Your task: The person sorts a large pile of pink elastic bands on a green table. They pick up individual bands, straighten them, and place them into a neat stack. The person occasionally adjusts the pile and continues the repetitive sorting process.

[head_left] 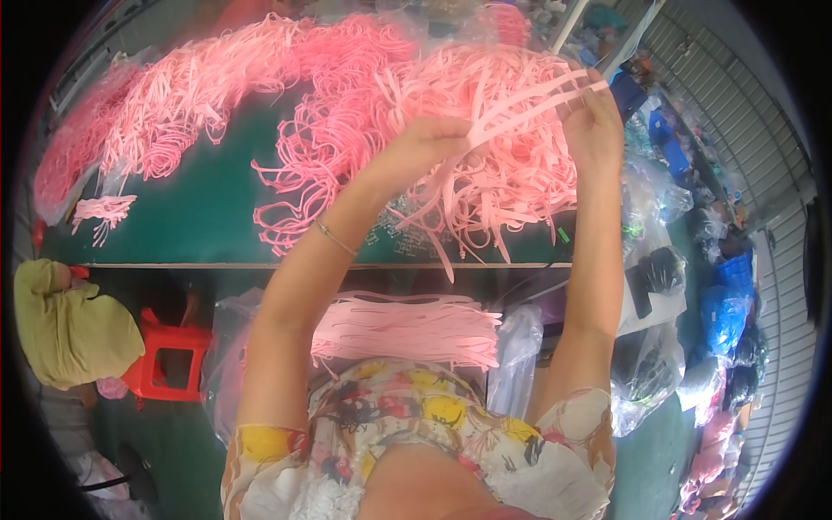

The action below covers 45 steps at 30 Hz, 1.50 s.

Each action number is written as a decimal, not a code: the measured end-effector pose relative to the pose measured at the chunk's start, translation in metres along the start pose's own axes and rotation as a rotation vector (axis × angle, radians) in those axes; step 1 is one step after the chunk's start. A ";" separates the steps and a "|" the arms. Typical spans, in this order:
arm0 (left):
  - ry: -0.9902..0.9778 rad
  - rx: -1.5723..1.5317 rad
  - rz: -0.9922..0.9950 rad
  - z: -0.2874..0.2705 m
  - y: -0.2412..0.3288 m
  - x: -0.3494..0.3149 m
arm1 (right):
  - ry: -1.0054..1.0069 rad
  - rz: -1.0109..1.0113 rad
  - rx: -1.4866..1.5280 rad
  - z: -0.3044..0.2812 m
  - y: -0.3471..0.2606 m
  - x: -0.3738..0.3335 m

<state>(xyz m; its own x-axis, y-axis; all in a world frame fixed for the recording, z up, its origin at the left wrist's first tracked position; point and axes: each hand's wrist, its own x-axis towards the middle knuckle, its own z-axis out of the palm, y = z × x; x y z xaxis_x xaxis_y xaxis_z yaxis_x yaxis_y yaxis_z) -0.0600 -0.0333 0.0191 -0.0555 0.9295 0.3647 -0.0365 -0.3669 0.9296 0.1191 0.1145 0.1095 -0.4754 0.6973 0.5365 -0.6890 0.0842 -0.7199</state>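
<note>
Above the green desk (199, 208), both hands held one bunch of pink strips (520, 100), its length running from the left hand's (438, 139) clenched grip up-right to the right hand's (594, 117) pinch.

Short-sleeved floral top (416, 416), yellow, red, black on white; thin bracelet (334, 238) on left wrist.
</note>
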 end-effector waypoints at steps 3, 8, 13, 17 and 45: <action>-0.028 -0.028 0.057 0.000 0.007 -0.002 | 0.016 -0.010 0.014 -0.006 -0.008 -0.007; 0.002 0.158 0.037 0.010 0.043 -0.021 | 0.164 -0.054 0.052 -0.011 -0.013 -0.023; -0.004 0.206 0.029 0.021 0.069 -0.063 | 0.285 0.066 0.246 -0.049 0.004 -0.056; 0.113 0.391 -0.026 0.026 0.079 -0.121 | 0.428 0.185 0.287 -0.071 0.017 -0.115; 0.313 0.617 -0.772 -0.038 -0.095 -0.349 | -0.568 1.137 -1.911 -0.088 0.061 -0.254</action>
<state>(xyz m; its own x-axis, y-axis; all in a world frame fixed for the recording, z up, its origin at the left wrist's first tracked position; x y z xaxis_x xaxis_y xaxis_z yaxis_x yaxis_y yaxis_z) -0.0753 -0.3241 -0.1985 -0.4937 0.8197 -0.2904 0.3405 0.4895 0.8028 0.2459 0.0050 -0.1092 -0.4505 0.7582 -0.4714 0.8527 0.5218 0.0244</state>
